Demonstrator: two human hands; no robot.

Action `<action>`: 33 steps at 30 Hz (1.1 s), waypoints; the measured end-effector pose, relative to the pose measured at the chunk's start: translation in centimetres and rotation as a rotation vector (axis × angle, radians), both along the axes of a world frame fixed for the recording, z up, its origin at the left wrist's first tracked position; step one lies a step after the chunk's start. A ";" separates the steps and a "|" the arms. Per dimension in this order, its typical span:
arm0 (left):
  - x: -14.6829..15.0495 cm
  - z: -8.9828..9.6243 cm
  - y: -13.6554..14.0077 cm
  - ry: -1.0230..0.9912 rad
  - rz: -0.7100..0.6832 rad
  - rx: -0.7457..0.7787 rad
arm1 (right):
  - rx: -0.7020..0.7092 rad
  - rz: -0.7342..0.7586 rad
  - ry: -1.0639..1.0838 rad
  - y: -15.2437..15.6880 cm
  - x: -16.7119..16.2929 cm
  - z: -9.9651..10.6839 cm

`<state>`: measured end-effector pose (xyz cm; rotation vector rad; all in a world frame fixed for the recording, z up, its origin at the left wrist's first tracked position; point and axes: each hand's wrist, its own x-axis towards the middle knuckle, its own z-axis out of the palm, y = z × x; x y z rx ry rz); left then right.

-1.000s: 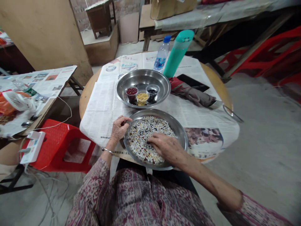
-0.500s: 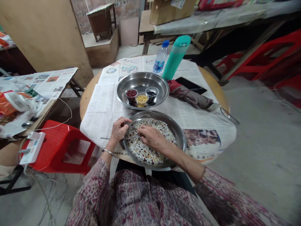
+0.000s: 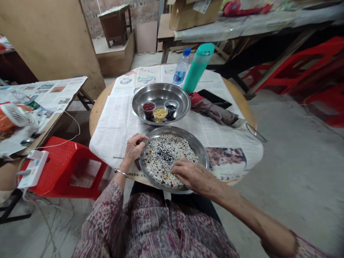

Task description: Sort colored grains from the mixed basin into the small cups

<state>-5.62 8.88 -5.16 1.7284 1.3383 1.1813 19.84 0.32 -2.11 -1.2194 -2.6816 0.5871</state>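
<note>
A shallow steel basin [image 3: 203, 154] stands at the table's near edge, holding a mix of white grains with red, yellow and black beans [image 3: 157, 166]. My left hand [image 3: 134, 147] pinches the basin's left rim between thumb and fingers. Over the right part of the mix, my right hand [image 3: 192, 174] is closed, fingertips bunched down against the grains; whatever they hold is hidden. Dark beans form a patch in the middle. Behind sits a second steel basin [image 3: 134, 104] with three clear cups: red beans [image 3: 148, 109], yellow beans [image 3: 160, 114] and black beans [image 3: 171, 107].
Newspaper [image 3: 107, 125] covers the round table. A water bottle [image 3: 181, 68], a green bottle [image 3: 199, 68], a folded umbrella [image 3: 217, 111] and a dark tablet [image 3: 212, 98] stand or lie at the back right. A red stool [image 3: 59, 165] with a power strip [image 3: 33, 168] is left.
My right hand has moved from the middle of the mix toward the near right, exposing the dark patch. My left hand stays at the rim. The view has shifted slightly.
</note>
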 end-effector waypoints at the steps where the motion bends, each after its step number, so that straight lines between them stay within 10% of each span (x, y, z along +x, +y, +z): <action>1: 0.0 0.0 0.0 0.005 0.001 0.001 | 0.033 -0.052 -0.011 0.2 -0.1 -0.1; 5: 0.0 0.1 0.0 0.020 0.002 -0.004 | 0.140 -0.275 0.025 1.3 -1.2 -1.3; 16: 0.1 0.3 -0.2 -0.001 0.000 -0.026 | -0.048 -0.284 0.336 4.6 -5.7 -2.6; 22: 0.1 0.2 -0.1 0.007 -0.001 -0.017 | -0.012 0.007 0.350 3.6 -7.1 -0.7; 26: 0.1 0.1 -0.1 -0.005 -0.008 -0.017 | 0.091 0.100 0.221 3.9 -6.4 -0.4; 33: 0.0 -0.2 0.1 -0.021 -0.005 -0.009 | 0.094 -0.189 0.188 6.6 -1.5 -2.2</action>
